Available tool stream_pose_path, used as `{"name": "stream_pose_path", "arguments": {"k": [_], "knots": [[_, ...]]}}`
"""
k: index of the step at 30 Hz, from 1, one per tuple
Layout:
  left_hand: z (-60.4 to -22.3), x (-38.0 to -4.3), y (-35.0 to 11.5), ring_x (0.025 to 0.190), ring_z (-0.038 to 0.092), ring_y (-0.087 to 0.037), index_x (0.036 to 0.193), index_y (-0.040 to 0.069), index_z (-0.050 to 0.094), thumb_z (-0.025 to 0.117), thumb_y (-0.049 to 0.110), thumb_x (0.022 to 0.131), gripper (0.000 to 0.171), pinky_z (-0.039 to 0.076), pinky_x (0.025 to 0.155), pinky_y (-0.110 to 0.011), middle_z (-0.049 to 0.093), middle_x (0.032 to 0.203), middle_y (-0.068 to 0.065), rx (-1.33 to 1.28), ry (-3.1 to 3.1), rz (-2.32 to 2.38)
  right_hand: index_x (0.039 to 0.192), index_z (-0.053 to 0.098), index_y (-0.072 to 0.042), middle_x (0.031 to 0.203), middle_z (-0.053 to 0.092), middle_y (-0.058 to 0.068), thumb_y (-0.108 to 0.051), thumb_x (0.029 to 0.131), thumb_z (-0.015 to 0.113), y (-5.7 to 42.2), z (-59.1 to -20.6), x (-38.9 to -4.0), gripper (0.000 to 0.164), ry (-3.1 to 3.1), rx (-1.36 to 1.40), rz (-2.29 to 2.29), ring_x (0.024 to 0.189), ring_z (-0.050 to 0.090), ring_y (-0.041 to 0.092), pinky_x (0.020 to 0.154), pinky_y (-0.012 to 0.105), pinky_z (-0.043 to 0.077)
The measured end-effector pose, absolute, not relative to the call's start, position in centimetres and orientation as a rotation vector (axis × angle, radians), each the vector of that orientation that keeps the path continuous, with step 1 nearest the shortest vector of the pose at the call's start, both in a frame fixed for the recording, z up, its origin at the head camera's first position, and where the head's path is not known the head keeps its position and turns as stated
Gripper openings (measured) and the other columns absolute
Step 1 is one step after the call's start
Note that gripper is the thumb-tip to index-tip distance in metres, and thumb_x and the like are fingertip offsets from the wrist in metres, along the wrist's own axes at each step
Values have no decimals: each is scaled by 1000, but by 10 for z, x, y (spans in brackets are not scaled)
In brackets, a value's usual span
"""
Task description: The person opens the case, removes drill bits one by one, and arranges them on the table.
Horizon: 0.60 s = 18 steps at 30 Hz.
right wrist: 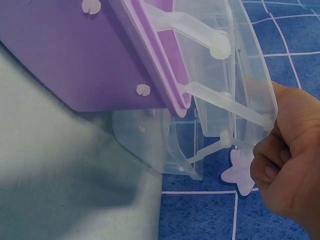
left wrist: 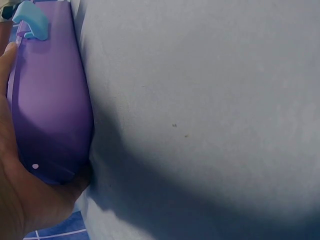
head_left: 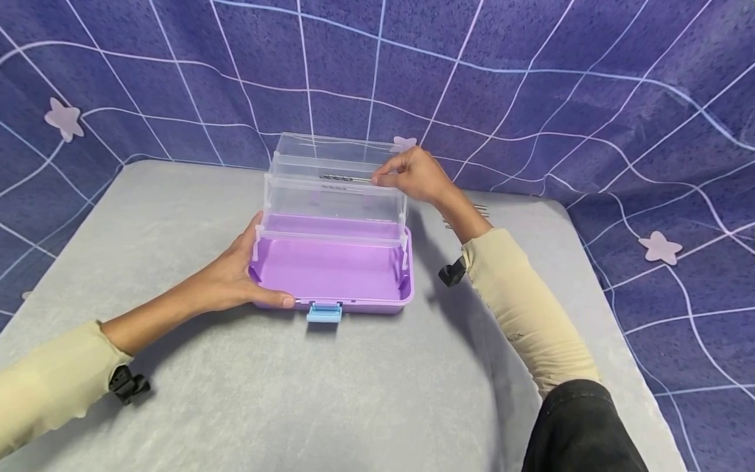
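A storage box with a purple base (head_left: 337, 270) stands unfolded on the table, its clear tiered trays (head_left: 354, 204) raised at the back. My left hand (head_left: 227, 278) grips the base's left end, thumb along the front rim by the light blue latch (head_left: 324, 313). In the left wrist view, that hand wraps the purple end wall (left wrist: 55, 100). Over the upper tray, my right hand (head_left: 417, 174) pinches a slim metal drill bit (head_left: 339, 177) between thumb and fingertips. Its spiral end points left. The right wrist view hides the bit behind the hand and tray.
More thin metal bits (head_left: 482, 210) lie on the grey table (head_left: 377, 393) right of the box, partly covered by my right forearm. A blue-purple curtain (head_left: 501, 98) with grid lines and stars rises behind the table. Dark fabric (head_left: 580, 432) shows at the bottom right.
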<state>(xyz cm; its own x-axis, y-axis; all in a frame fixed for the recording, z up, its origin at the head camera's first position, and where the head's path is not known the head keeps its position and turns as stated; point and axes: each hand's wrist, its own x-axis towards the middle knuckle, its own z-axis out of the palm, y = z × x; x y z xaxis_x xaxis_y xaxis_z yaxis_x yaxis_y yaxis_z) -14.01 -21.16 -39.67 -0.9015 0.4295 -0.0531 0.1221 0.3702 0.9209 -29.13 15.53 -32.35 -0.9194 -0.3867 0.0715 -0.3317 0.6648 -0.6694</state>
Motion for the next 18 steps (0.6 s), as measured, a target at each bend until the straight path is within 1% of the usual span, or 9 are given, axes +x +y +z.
{"name": "stream_pose_path", "arguments": {"k": [1,3,4,5,13,18], "knots": [[-397,-140,-212,127,73,-38,177,50,8,112,16,67,156,64,103,-52,52,163,-7,489,2345,1548,111,91,-16,87,79,-4,-27,102,85,156,-324,-291,15,2787,-613,-1122,60,37,6,64,28,36],[-397,-140,-212,126,73,-38,177,51,8,112,16,67,155,64,103,-52,52,163,-7,487,2345,1549,112,90,-14,71,59,-7,-23,103,84,157,-326,-291,15,2772,-622,-1164,63,37,7,64,28,35],[-397,-140,-212,126,73,-38,177,51,8,112,16,67,155,64,103,-52,52,163,-8,483,2343,1549,112,90,-13,68,50,-8,-22,103,83,157,-327,-291,15,2767,-626,-1182,65,38,7,64,28,34],[-397,-139,-212,126,73,-38,176,52,8,112,16,67,156,64,103,-52,52,163,-8,477,2343,1549,113,89,-11,67,44,-9,-21,103,82,158,-328,-291,15,2765,-631,-1197,67,38,7,65,28,34],[-398,-139,-213,126,73,-39,176,53,7,111,16,68,155,65,102,-52,50,164,-10,468,2325,1559,117,86,-4,66,41,-10,-16,105,74,162,-334,-289,20,2727,-599,-1355,65,37,7,71,28,38],[-398,-140,-213,127,73,-38,177,51,6,112,18,68,156,64,104,-54,49,166,-8,482,2353,1546,116,86,-4,66,39,-11,-14,104,71,165,-334,-286,21,2711,-570,-1441,64,35,6,70,28,38]]}}
